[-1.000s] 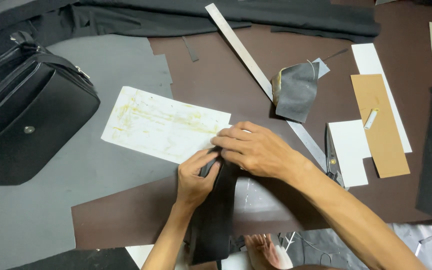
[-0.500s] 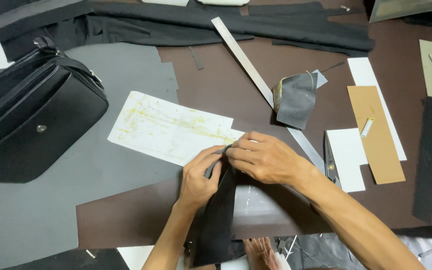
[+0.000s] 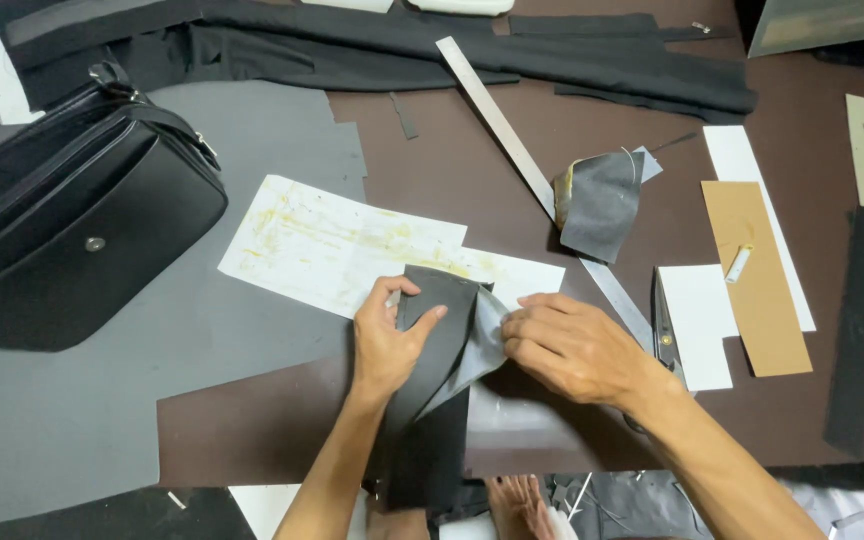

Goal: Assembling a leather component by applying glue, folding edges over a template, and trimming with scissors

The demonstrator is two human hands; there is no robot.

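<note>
Since the earlier frame, both hands had drawn apart: left hand [image 3: 392, 335] pinched the black leather strip [image 3: 430, 390] closed, right hand [image 3: 567, 345] gripped its grey lining [image 3: 482, 335]. Lining looked half peeled; the lower part remained.

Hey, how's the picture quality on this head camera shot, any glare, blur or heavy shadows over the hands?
Head view: even overhead light, with only soft shadows under the left hand and right hand; both hands and the dark leather strip look sharp, with no motion blur; slight sheen on the black bag and the metal ruler; mild wide-angle bending toward the edges.
</note>
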